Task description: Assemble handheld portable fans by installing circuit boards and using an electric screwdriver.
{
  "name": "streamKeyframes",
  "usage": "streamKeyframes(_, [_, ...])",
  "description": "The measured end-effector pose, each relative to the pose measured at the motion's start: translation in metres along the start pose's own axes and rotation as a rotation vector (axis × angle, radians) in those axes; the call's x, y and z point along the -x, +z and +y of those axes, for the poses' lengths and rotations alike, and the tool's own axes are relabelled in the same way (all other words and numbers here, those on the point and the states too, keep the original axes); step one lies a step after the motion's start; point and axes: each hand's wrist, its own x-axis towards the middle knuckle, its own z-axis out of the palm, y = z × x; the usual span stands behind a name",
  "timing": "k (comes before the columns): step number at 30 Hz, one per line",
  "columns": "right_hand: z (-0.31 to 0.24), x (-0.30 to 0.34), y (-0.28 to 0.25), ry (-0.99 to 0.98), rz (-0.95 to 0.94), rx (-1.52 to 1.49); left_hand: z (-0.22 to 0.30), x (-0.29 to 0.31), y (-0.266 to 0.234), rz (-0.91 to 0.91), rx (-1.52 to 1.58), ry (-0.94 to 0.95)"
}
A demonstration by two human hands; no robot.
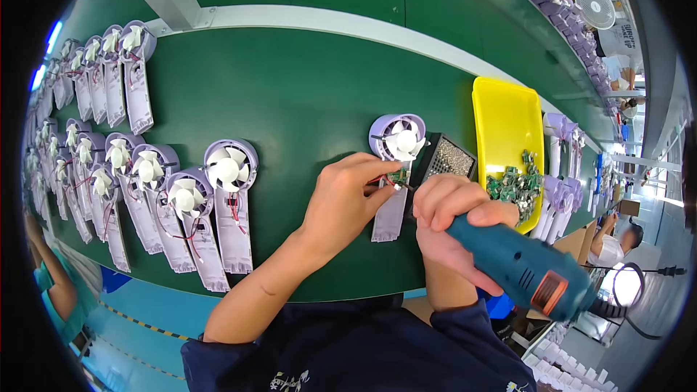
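Note:
My right hand (461, 210) grips a teal electric screwdriver (519, 268), its tip end pointing left toward a lilac-and-white handheld fan half (390, 216). This half lies on the green table with its white blades (402, 141) at the far end. Over its handle, my left hand (337, 199) pinches a small green circuit board (399, 175) with red wires. The fingers partly hide the board and the handle. The screwdriver's bit is mostly hidden behind my right hand.
Right of the fan half stands a dark box of small metal screws (449, 161). Beyond it, a yellow tray (508, 127) holds several green circuit boards (514, 187). Rows of similar fan halves (232, 210) lie at left. A power cord (639, 305) trails from the screwdriver. Other people sit at right and left.

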Motion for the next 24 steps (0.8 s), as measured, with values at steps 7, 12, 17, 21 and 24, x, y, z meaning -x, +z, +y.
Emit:
streamKeyframes(7, [-0.028,-0.003,-0.026,0.110,0.652,-0.192,0.007,0.003,-0.008,0.018,0.107,-0.043])
streamKeyframes(12, [-0.033,-0.006,-0.020,0.904,0.558,0.056,0.007,0.005,-0.009,0.168,0.069,0.193])
streamKeyframes(17, [-0.036,-0.008,-0.014,1.141,0.386,0.062,0.011,0.009,-0.013,0.176,-0.069,0.274])
streamKeyframes(21, [-0.035,-0.004,-0.016,1.130,0.308,0.024,0.010,0.011,-0.010,0.199,-0.030,0.269])
streamKeyframes(24, [-0.031,0.001,-0.016,1.084,0.296,0.019,0.011,0.012,-0.012,0.180,-0.042,0.225])
